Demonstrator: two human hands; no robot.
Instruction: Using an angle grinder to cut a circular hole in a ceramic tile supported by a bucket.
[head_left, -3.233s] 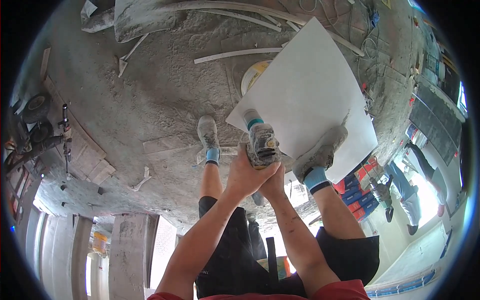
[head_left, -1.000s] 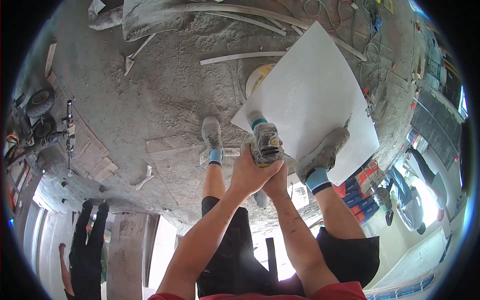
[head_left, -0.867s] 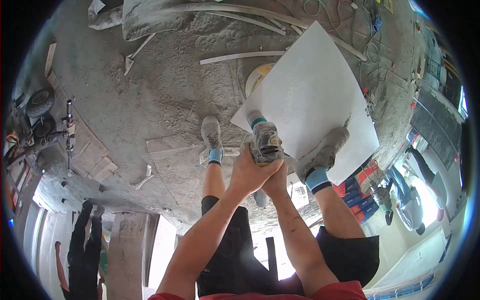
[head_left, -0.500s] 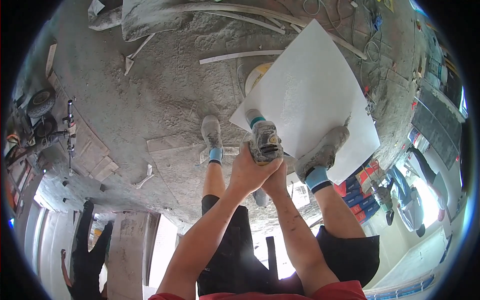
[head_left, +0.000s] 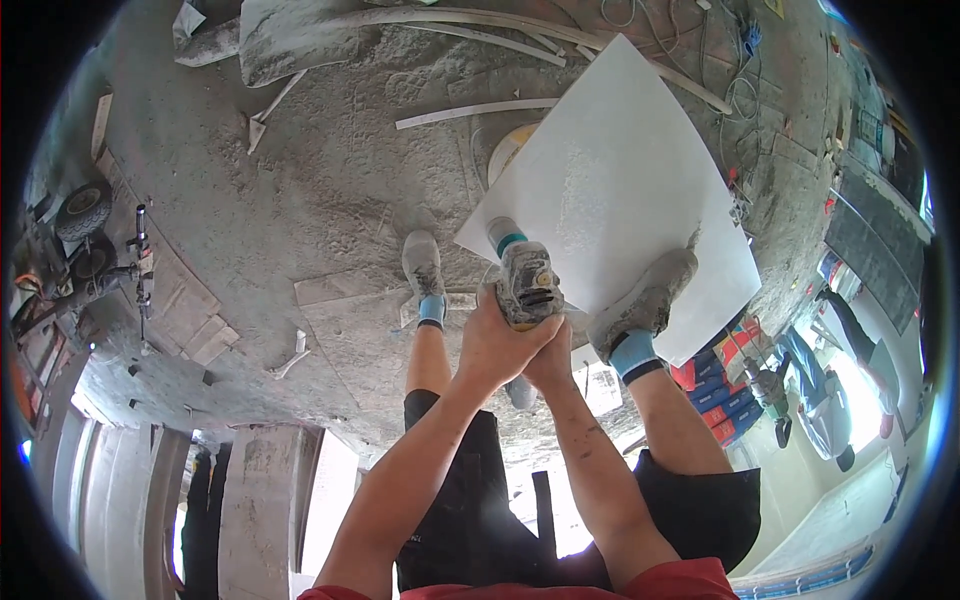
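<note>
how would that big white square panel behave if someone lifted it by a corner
The white panel would probably stay stiff, as its broad face shows no obvious sag. It might feel slippery where pale dust coats it. It could tip, since a round bucket seems partly beneath one edge.

red sleeves [head_left: 690,578] | black shorts [head_left: 700,510] | black-banded light-blue socks [head_left: 631,352] | dusty grey shoes [head_left: 655,292]

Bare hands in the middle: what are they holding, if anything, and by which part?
A dusty power tool with a teal band: the left hand grips its rear end; the right hand is there too, its fingers hidden.
</note>
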